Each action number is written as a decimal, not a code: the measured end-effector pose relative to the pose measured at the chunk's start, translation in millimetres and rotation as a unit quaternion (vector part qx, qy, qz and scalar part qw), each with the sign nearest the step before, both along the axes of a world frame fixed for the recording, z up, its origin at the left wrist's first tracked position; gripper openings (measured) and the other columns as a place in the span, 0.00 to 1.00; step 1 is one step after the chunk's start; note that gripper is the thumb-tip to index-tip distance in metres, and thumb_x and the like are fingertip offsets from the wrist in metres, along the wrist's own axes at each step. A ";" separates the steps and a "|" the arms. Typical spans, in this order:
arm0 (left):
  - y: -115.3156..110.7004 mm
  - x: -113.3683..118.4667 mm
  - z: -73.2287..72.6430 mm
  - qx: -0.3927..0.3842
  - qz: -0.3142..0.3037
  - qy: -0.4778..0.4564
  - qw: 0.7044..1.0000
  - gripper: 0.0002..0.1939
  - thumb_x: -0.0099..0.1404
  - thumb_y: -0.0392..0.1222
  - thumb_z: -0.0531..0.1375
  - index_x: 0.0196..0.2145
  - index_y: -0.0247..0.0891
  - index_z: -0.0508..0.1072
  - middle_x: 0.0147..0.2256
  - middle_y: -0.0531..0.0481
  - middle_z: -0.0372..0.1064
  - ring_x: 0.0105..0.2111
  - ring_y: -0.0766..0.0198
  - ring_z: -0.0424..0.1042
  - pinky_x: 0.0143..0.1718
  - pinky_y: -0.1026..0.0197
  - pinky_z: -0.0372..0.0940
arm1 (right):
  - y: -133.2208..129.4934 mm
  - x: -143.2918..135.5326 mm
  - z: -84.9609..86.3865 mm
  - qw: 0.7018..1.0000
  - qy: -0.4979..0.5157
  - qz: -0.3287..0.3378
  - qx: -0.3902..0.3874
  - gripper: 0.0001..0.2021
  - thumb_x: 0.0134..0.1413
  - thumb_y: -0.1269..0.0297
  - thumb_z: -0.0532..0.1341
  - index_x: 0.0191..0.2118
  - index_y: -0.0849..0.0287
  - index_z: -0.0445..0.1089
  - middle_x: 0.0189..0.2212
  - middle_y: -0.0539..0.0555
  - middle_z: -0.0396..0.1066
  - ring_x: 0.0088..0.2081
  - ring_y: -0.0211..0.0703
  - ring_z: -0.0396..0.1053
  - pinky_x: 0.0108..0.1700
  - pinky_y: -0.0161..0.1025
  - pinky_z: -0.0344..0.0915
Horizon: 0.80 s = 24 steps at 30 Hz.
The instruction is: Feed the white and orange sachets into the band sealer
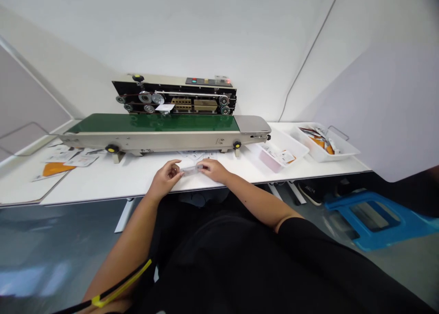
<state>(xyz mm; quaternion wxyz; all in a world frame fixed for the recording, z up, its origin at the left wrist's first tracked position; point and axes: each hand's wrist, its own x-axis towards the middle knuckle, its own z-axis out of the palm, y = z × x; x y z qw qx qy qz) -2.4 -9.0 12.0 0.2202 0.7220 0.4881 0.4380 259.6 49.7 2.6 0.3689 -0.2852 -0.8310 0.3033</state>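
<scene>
Between my hands, above the front part of the table, is a small clear plastic bag [190, 170]. My right hand [215, 171] pinches its right end between thumb and fingers. At its left end my left hand [166, 178] is curled, with thumb and fingertips on the bag's edge. What the bag contains is too small to make out. Just beyond my hands stands a band sealer [178, 99] with a green conveyor belt [154, 123]. A small white packet [165, 107] sticks out of the sealer's rollers on the left.
Flat packets [80, 159] and an orange one [56, 169] lie at the table's left. On the right stand a white bin [291, 145] with packets and another bin [338, 156] with orange and white packets. A blue stool [394, 234] is on the floor, lower right.
</scene>
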 end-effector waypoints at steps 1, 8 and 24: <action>0.2 -1.2 0.5 0.012 -0.003 0.011 1.000 0.23 0.66 0.55 0.63 0.53 0.41 0.74 0.34 0.52 0.72 0.30 0.63 0.70 0.34 0.61 0.67 | -2.8 -3.1 2.4 0.999 -0.019 0.013 0.024 0.09 0.62 0.67 0.63 0.45 0.57 0.79 0.42 0.55 0.77 0.44 0.44 0.72 0.53 0.43 0.68; 5.4 -7.8 -8.3 0.018 0.041 -0.048 0.998 0.15 0.68 0.56 0.61 0.39 0.41 0.75 0.31 0.48 0.75 0.32 0.59 0.75 0.37 0.57 0.72 | -8.7 -33.1 -0.7 0.971 0.187 -0.063 -0.137 0.25 0.54 0.58 0.71 0.57 0.56 0.74 0.47 0.57 0.74 0.38 0.39 0.71 0.45 0.39 0.72; -3.8 -4.1 2.6 0.023 0.011 0.021 0.999 0.18 0.70 0.56 0.60 0.47 0.41 0.76 0.43 0.45 0.76 0.40 0.58 0.76 0.45 0.56 0.73 | 68.6 29.3 130.4 0.912 0.331 -0.220 -0.097 0.11 0.66 0.56 0.62 0.49 0.55 0.70 0.28 0.46 0.71 0.24 0.30 0.66 0.27 0.28 0.64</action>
